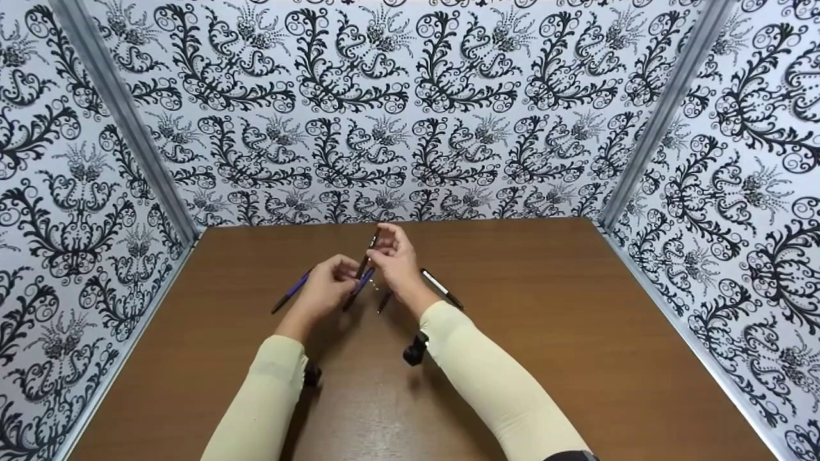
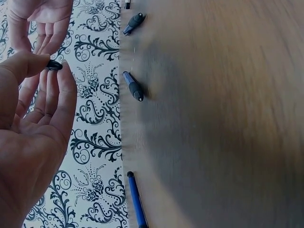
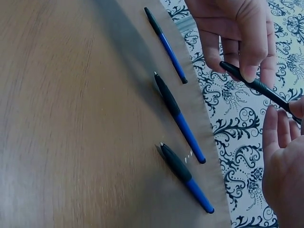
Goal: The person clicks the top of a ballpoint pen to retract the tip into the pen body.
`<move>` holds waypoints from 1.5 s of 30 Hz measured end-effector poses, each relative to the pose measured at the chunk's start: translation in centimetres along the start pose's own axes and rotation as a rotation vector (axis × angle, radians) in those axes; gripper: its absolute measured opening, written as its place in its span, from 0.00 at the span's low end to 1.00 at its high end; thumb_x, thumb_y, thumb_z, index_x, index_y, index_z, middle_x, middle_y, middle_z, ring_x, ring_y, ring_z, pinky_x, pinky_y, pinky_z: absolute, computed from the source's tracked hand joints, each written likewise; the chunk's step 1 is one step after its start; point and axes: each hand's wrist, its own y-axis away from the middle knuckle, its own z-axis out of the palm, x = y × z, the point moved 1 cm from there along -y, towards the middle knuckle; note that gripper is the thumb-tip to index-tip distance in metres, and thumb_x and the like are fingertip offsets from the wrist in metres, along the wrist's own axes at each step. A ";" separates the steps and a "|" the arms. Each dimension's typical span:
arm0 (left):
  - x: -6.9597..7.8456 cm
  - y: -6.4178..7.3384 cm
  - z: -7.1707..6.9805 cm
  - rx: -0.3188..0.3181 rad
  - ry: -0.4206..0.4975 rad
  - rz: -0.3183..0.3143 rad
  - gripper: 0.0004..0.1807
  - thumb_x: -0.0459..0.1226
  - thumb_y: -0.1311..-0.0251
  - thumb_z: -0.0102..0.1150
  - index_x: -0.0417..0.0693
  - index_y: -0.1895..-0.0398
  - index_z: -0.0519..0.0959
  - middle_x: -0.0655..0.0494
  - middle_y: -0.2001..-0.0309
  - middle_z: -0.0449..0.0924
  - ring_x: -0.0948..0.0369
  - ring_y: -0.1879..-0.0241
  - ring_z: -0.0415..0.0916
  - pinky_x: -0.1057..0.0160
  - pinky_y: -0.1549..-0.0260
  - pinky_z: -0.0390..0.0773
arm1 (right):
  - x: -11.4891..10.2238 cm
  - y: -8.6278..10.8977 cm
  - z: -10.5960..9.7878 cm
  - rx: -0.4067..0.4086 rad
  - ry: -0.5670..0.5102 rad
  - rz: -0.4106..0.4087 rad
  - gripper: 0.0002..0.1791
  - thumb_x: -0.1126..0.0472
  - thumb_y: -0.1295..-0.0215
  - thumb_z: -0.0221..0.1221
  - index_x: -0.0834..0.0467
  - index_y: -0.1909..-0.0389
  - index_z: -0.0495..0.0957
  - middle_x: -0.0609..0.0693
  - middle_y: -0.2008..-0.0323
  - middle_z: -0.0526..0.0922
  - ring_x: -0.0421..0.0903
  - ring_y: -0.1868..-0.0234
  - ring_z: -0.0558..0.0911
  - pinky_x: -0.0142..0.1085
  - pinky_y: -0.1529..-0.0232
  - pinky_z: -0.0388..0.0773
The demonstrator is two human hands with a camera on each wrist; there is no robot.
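Observation:
Both hands hold one black pen [image 1: 368, 253] raised above the far part of the table. My left hand [image 1: 329, 283] pinches its lower end between thumb and fingers, plainly so in the right wrist view. Thumb and fingers of my right hand [image 1: 398, 261] grip the upper end. Beneath the hands lies a blue pen with a black grip [image 3: 179, 118]. Another blue pen [image 3: 187, 175] rests close by, mostly hidden under the right hand in the head view. Left of my left hand is a third blue pen [image 1: 293, 291].
A white pen with black ends [image 1: 442, 288] lies right of the right wrist. The brown wooden table [image 1: 544, 333] meets patterned walls [image 1: 410, 115] at its back and sides.

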 end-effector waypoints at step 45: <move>-2.4 1.4 -2.8 0.010 -0.135 -0.045 0.15 0.26 0.38 0.62 0.42 0.49 0.82 0.46 0.54 0.84 0.52 0.52 0.81 0.57 0.49 0.81 | 0.4 1.0 -4.3 -0.118 0.150 0.037 0.31 0.74 0.38 0.69 0.56 0.34 0.74 0.67 0.48 0.79 0.45 0.59 0.83 0.41 0.55 0.88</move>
